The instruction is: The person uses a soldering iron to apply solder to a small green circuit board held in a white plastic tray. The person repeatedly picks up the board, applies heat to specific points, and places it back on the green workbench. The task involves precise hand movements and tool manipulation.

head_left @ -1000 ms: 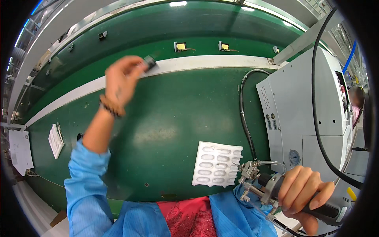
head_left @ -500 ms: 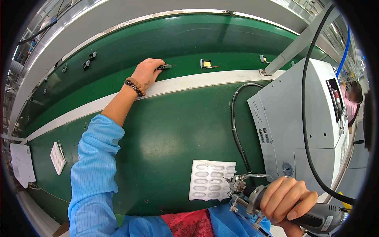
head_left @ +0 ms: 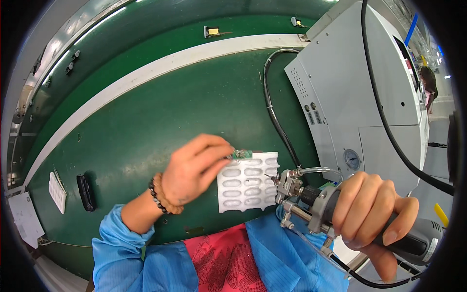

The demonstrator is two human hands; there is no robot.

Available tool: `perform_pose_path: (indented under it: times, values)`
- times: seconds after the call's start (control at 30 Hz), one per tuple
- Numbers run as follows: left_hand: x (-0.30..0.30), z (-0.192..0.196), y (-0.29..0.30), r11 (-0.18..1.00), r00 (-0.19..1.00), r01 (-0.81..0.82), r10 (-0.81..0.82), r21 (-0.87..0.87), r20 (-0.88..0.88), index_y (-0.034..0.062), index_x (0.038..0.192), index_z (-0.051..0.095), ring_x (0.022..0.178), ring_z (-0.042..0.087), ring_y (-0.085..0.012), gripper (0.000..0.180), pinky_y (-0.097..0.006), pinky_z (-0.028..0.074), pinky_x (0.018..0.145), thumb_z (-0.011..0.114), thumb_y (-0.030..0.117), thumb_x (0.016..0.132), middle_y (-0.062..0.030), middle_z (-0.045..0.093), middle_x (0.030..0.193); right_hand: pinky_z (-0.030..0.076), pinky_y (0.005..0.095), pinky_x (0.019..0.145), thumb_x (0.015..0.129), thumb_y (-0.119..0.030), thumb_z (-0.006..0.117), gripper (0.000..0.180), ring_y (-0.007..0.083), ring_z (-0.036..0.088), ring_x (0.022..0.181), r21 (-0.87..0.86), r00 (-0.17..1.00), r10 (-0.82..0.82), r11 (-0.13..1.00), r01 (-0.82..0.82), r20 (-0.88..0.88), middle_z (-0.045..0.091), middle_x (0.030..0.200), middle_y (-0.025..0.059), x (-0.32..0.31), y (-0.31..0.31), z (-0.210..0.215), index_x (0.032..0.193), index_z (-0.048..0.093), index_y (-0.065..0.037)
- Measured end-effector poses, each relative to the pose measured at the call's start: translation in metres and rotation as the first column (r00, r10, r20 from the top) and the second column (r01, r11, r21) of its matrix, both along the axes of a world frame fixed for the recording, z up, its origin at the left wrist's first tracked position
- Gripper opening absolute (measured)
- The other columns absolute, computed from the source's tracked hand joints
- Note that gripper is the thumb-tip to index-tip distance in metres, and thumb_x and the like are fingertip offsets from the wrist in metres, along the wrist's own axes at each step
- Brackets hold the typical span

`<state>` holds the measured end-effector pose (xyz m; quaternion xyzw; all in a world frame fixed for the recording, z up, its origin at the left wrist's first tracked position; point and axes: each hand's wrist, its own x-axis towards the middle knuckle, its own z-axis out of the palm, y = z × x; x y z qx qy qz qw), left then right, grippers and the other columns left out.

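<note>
My left hand (head_left: 194,168) pinches a small green circuit board (head_left: 242,155) at the far edge of a white tray (head_left: 236,194). Oval hollows cover the tray, which lies on the green bench before me. At the lower right, my right hand (head_left: 372,211) wraps round a dark hand-held dispensing tool (head_left: 408,236). That tool's metal valve head (head_left: 291,184) and thin needle point left, over the tray's right side. Whether the needle touches the tray I cannot tell. My left fingers cover part of the board.
A grey machine (head_left: 360,87) with a gauge stands at the right, and a black hose (head_left: 270,104) curves beside it. Beyond the white rail (head_left: 160,65), parts such as a yellow-wrapped component (head_left: 212,32) lie on the belt. Another white tray (head_left: 57,192) and a black object (head_left: 86,192) lie left.
My left hand has come back from the belt to the tray with the circuit board. The view has shifted, and my right hand still grips the tool. A black object now shows at left.
</note>
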<state>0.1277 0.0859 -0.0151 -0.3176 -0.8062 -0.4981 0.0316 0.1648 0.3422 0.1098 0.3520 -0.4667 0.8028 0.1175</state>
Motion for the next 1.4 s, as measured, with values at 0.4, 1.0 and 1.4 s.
perform_pose_path:
  times: [0.4,1.0,1.4]
  values:
    - [0.024,-0.04,0.029,0.995,0.999,-0.03,0.026,0.09,0.04,0.0021,0.105,0.071,0.099,0.068,-0.0317,0.034,-0.04,0.055,0.085,0.083,0.003,0.073,-0.0133,0.071,0.103,0.049,0.0314,0.047,0.087,-0.024,0.082,0.038,0.0195,0.058,0.05,0.09,1.0,0.024,0.996,-0.025,0.015,0.06,0.065,0.0086,-0.018,-0.022,-0.009,0.097,0.051,-0.005]
    - [0.02,-0.05,0.028,0.987,0.992,-0.053,0.035,0.153,0.119,0.0009,0.102,0.072,0.099,0.069,-0.0309,0.033,-0.04,0.056,0.086,0.083,0.002,0.071,-0.0119,0.072,0.102,0.049,0.0327,0.049,0.088,-0.016,0.079,0.03,0.0208,0.059,0.051,0.17,0.992,0.024,0.984,-0.044,0.12,0.06,0.068,0.0086,-0.031,-0.045,-0.023,0.096,0.052,-0.005]
    - [0.022,-0.051,0.026,0.984,0.988,-0.077,0.054,0.163,0.142,0.0001,0.097,0.074,0.097,0.07,-0.0298,0.029,-0.039,0.057,0.084,0.083,-0.001,0.07,-0.0116,0.073,0.099,0.046,0.0223,0.042,0.084,-0.049,0.079,0.051,0.0103,0.058,0.047,0.247,0.999,0.045,0.968,-0.042,-0.005,0.059,0.065,0.0005,-0.044,-0.055,-0.035,0.098,0.049,-0.01]
